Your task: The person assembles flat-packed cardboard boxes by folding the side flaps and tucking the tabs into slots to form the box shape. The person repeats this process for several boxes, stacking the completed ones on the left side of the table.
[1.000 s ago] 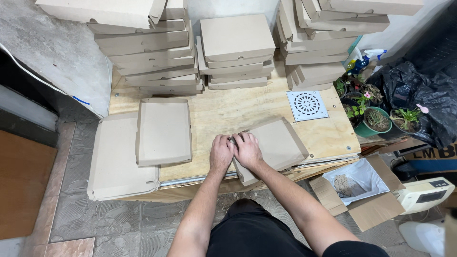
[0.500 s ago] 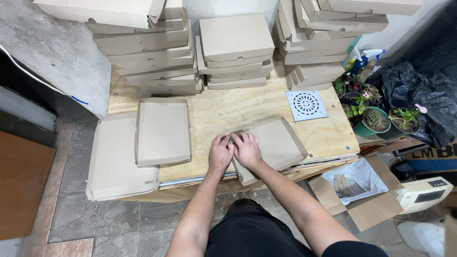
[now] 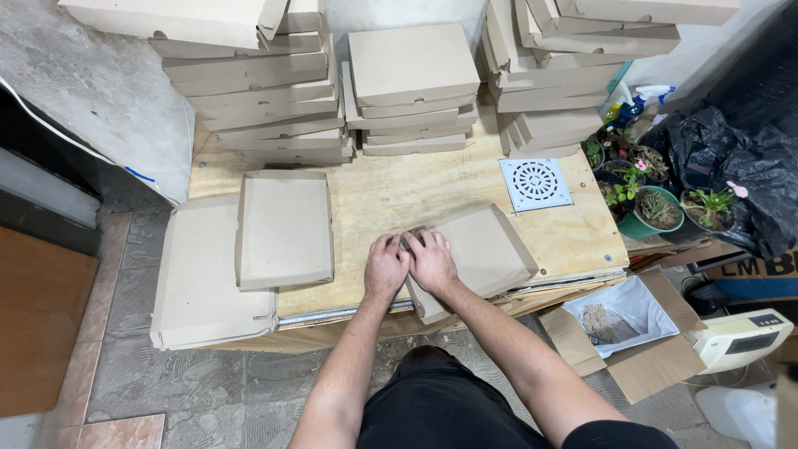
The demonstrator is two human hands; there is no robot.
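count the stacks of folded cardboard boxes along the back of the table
3: left stack, middle stack and right stack, all behind the hands; more may be hidden past the top edge.

A flat brown carton is pressed at its left corner by both hands on the desk. An open shallow tray lies to the left, on a flat sheet. Brown box stacks are piled behind. An open floor box is seen at right.
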